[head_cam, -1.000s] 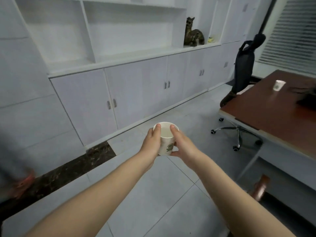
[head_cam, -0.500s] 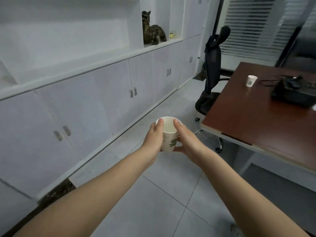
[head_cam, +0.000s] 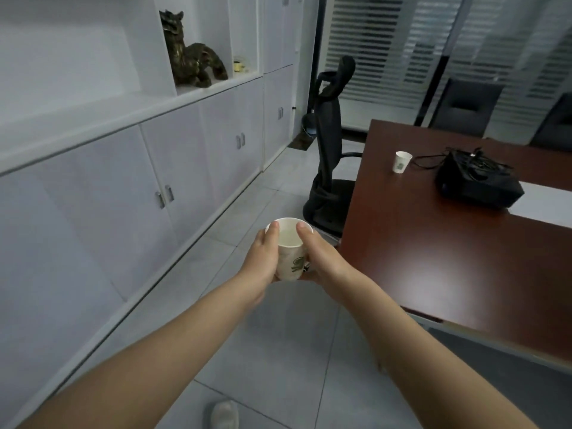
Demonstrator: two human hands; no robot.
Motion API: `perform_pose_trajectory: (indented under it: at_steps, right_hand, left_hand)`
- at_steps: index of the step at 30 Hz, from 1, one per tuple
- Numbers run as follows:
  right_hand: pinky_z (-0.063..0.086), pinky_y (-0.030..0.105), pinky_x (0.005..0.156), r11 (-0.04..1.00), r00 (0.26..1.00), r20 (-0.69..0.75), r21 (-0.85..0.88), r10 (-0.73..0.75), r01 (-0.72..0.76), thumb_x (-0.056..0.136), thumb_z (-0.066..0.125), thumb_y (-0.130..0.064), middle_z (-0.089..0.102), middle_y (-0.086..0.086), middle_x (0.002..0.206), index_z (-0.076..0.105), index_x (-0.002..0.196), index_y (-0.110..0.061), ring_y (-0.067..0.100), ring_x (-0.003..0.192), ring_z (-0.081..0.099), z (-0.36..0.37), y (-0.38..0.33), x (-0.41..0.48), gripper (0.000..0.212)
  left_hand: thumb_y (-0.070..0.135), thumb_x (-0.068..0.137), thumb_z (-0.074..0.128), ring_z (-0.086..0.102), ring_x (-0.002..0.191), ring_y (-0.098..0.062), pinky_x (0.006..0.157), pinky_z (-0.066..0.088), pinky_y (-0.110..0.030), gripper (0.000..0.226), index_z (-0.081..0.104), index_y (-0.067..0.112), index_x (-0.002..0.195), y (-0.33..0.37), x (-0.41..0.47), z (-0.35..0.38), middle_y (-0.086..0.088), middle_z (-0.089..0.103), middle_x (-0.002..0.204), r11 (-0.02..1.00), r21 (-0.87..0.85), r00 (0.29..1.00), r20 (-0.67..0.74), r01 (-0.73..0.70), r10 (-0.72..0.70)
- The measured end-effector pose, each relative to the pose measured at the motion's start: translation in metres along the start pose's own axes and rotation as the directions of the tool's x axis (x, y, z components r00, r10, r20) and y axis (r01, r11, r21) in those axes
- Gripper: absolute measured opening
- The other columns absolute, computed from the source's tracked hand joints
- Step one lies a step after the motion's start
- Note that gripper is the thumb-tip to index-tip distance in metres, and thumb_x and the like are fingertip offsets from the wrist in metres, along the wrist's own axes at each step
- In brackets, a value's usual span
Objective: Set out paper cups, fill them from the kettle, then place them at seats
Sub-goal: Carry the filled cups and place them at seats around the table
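Both the left hand (head_cam: 263,253) and right hand (head_cam: 318,258) clasp the filled paper cup (head_cam: 289,253) between them, likely steadying it against spills; the surface (head_cam: 433,243) lies rightward.

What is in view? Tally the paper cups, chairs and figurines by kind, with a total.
Paper cups: 2, held cup, far cup
Chairs: 3, office chair, far left chair, far right chair
Figurines: 1, dragon figurine
Total: 6
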State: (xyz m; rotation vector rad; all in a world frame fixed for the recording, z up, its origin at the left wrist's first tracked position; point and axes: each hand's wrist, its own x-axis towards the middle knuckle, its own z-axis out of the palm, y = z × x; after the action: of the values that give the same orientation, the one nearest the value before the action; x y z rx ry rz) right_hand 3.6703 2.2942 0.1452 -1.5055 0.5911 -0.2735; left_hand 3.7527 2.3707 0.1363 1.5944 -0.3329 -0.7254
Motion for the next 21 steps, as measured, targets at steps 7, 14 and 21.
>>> perform_pose_trajectory:
  at_steps: [7, 14, 21]
  right_hand:
    - [0.055, 0.04, 0.085, 0.999, 0.993, -0.115, 0.048, 0.021, -0.015, 0.099, 0.033, -0.051, 0.061, 0.002, 0.119, 0.051, 0.12, -0.036, 0.02, 0.109, 0.06, -0.006, -0.016, 0.158, 0.032]
    - [0.055, 0.042, 0.088, 0.996, 0.984, -0.168, 0.083, 0.052, -0.039, 0.099, 0.035, -0.05, 0.06, 0.003, 0.119, 0.049, 0.128, -0.03, 0.021, 0.11, 0.06, -0.017, -0.057, 0.315, 0.038]
    - [0.053, 0.045, 0.09, 0.995, 0.982, -0.179, 0.079, 0.067, -0.054, 0.099, 0.034, -0.051, 0.06, -0.001, 0.116, 0.049, 0.125, -0.032, 0.017, 0.109, 0.058, -0.034, -0.079, 0.462, 0.036]
  left_hand:
    - [0.046, 0.101, 0.029, 0.057, 0.095, -0.016, 0.08, 0.056, -0.043, 0.042, 0.046, 0.022, 0.13, 0.036, 0.161, -0.011, 0.003, 0.054, 0.102, 1.0, 0.029, 0.995, 0.095, -0.011, 0.008]
    - [0.045, 0.101, 0.029, 0.056, 0.097, -0.017, 0.079, 0.056, -0.042, 0.043, 0.046, 0.02, 0.132, 0.093, 0.315, -0.019, -0.001, 0.054, 0.109, 0.998, 0.058, 0.991, 0.133, -0.016, 0.008]
    - [0.047, 0.1, 0.03, 0.059, 0.098, -0.02, 0.084, 0.056, -0.047, 0.042, 0.047, 0.022, 0.129, 0.125, 0.461, -0.019, 0.001, 0.057, 0.104, 0.999, 0.037, 0.989, 0.149, 0.021, -0.026]
